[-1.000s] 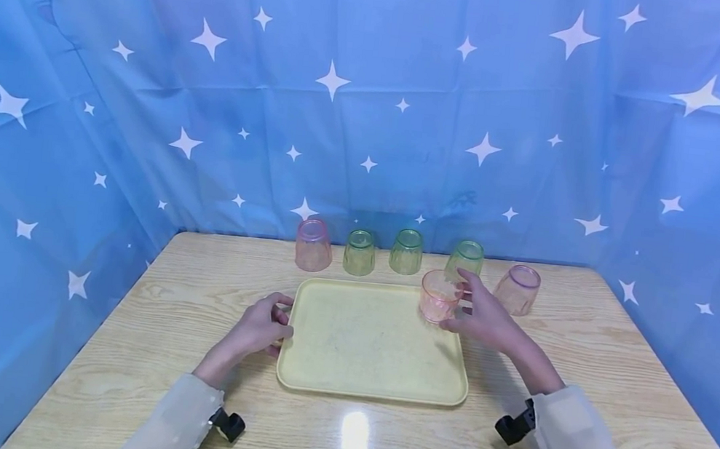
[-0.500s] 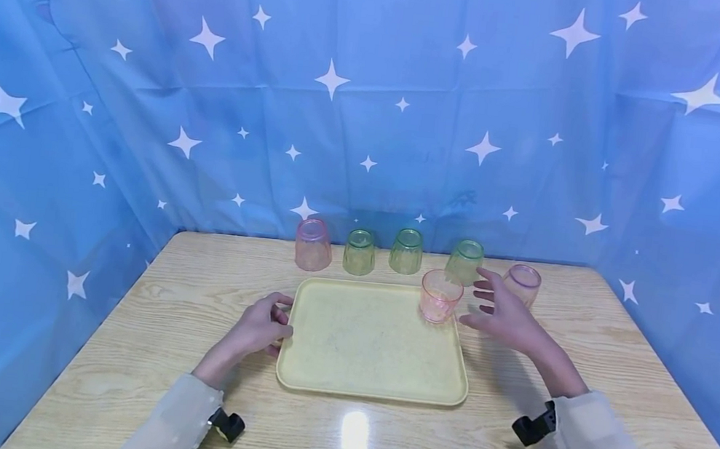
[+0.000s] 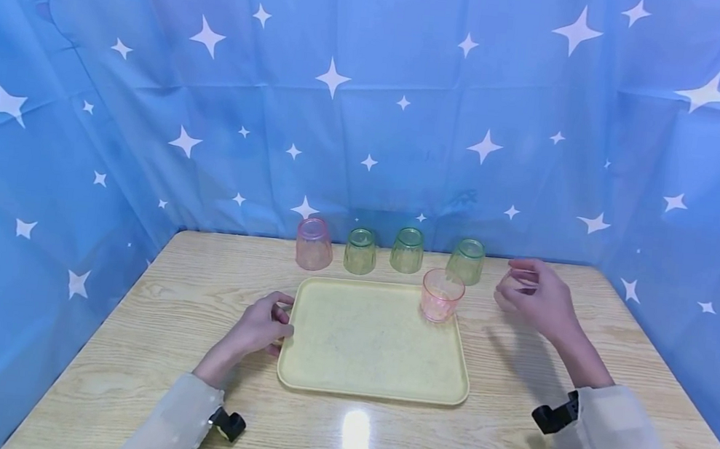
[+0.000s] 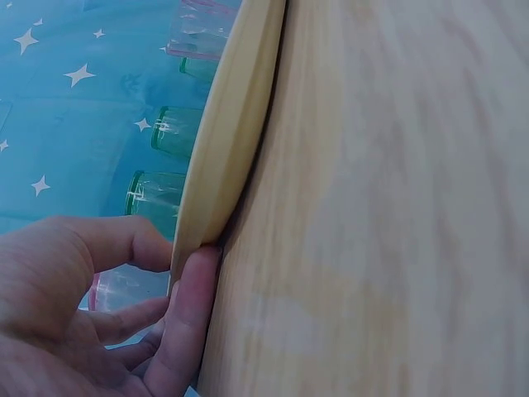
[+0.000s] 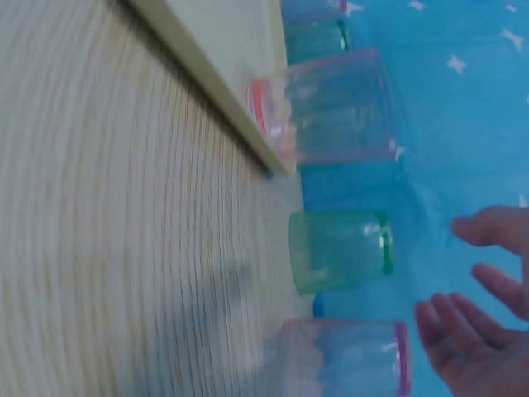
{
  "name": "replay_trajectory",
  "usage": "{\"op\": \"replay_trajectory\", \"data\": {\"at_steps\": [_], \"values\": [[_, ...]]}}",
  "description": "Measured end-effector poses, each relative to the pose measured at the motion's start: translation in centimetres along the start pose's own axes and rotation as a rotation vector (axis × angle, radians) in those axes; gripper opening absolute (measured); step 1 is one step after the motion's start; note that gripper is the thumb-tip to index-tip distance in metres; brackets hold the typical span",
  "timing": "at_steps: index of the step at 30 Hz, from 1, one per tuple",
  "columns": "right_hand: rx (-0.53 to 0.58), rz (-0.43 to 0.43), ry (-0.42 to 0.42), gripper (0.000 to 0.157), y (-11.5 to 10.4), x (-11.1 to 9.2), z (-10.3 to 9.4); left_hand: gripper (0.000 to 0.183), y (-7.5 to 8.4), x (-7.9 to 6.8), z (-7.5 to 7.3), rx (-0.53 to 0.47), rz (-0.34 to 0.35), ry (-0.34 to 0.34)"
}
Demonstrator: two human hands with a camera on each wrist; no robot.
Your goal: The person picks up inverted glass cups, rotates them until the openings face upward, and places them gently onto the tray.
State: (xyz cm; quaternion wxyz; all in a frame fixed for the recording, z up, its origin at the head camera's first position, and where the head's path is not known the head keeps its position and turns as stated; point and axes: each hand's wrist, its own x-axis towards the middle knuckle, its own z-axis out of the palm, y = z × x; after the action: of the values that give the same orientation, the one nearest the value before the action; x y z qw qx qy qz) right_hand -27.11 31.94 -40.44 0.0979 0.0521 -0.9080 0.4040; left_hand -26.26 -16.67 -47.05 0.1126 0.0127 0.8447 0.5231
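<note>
At the left side of the yellow tray, my left hand pinches the rim between thumb and fingers. An upright pink cup stands in the tray's far right corner. My right hand hovers at an upside-down purple-pink cup on the right and hides most of it in the head view. From the right wrist, the fingers look spread and loosely bent beside that cup's base, holding nothing. Left of it stands an upside-down green cup.
Along the table's back edge are two more upside-down green cups and a pink one. A blue curtain with white stars hangs behind the wooden table.
My right hand has let go of the upright pink cup, leaving it on the tray, and moved right to the purple-pink cup. The left hand stays on the tray.
</note>
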Motion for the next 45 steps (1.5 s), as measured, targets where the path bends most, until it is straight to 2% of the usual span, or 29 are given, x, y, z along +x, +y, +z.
{"op": "replay_trajectory", "data": {"at_steps": [4, 8, 10, 13, 17, 27, 38, 45], "values": [[-0.001, 0.028, 0.138, 0.051, 0.9, 0.2, -0.5, 0.062, 0.1, -0.1, 0.0, -0.001, 0.000, -0.002], [-0.011, 0.083, 0.221, 0.064, 1.9, 0.5, -1.0, 0.062, 0.0, 0.0, 0.1, -0.005, -0.004, -0.009], [-0.014, 0.104, 0.208, 0.075, 2.3, 0.9, -1.3, 0.062, 0.0, 0.0, 0.1, -0.007, -0.004, -0.010], [-0.009, 0.135, 0.138, 0.091, 2.9, 1.5, -1.6, 0.063, -0.1, -0.1, 0.1, -0.011, -0.007, -0.004], [0.006, 0.176, 0.071, 0.098, 3.4, 2.2, -1.8, 0.062, -0.1, -0.2, 0.0, -0.012, -0.006, -0.008], [0.017, 0.206, -0.014, 0.101, 4.2, 3.1, -1.6, 0.062, 0.1, -0.2, -0.2, -0.028, 0.004, -0.020], [-0.073, 0.220, -0.064, 0.099, 4.8, 3.3, -1.2, 0.063, 0.4, -0.2, -0.2, -0.048, -0.007, -0.026], [-0.121, 0.211, -0.084, 0.090, 5.4, 3.1, -1.0, 0.062, 0.2, -0.2, -0.2, -0.046, -0.001, -0.026]]}}
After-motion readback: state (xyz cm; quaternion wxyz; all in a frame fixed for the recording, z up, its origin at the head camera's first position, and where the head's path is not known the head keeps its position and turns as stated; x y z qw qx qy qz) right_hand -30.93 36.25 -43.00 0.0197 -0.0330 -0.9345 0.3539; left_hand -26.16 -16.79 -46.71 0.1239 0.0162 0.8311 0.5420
